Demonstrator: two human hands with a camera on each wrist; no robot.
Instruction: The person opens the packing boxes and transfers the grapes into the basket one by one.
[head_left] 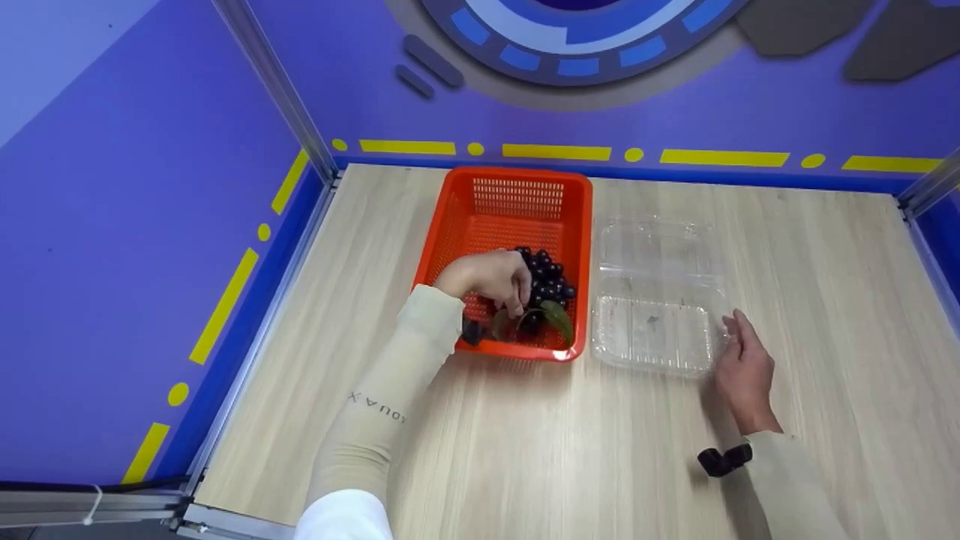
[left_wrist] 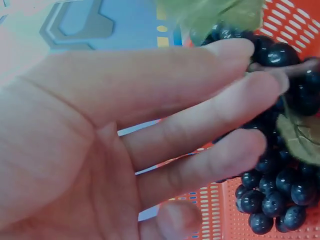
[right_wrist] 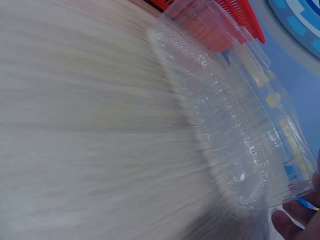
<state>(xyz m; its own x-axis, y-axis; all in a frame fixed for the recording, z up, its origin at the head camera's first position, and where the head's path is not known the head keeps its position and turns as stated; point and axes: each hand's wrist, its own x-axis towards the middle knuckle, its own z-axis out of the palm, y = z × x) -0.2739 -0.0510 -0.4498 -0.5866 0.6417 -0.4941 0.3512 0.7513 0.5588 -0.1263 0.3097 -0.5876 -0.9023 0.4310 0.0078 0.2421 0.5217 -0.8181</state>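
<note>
My left hand (head_left: 489, 276) reaches into a red plastic basket (head_left: 581, 247) and pinches the stem of a bunch of dark grapes (head_left: 550, 286). Up close in the left wrist view, the thumb and forefinger meet at the brownish stem (left_wrist: 277, 68), while the other fingers extend loosely. Green leaves (head_left: 556, 318) hang by the bunch, which rests in the basket. To the right lies a clear plastic clamshell box (head_left: 651, 334), lid folded back. My right hand (head_left: 745, 373) is against the box's right side, fingers fairly straight; the right wrist view shows only some fingertips (right_wrist: 287, 225) at its edge.
The basket and box stand side by side on a light wood-grain table (head_left: 540, 442). Purple panels (head_left: 172, 187) with yellow marks wall in the left and back. A metal frame rail (head_left: 262, 300) runs along the table's left edge.
</note>
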